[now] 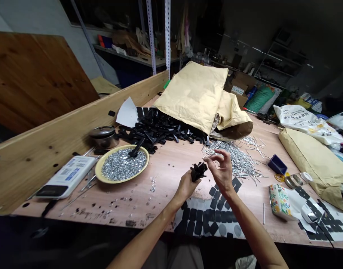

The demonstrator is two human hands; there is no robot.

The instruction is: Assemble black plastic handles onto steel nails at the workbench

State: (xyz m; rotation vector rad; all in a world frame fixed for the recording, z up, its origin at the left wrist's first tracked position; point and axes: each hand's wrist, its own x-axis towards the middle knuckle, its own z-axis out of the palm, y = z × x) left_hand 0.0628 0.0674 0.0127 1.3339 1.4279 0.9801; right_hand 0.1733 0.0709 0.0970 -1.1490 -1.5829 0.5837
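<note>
A person's left hand [184,187] holds a small black plastic part [198,172] just above a pale wooden counter [162,201], its fingers [189,180] closed around it. The right hand [220,170] has its fingers [208,158] pinched on a thin steel nail [201,163], whose tip reaches the black part. From that part, a loose heap of steel nails [233,160] lies just behind and to the right, a yellow-rimmed plate of small silver pieces [121,181] sits well to the left, and a pile of black plastic parts [160,129] lies farther back.
</note>
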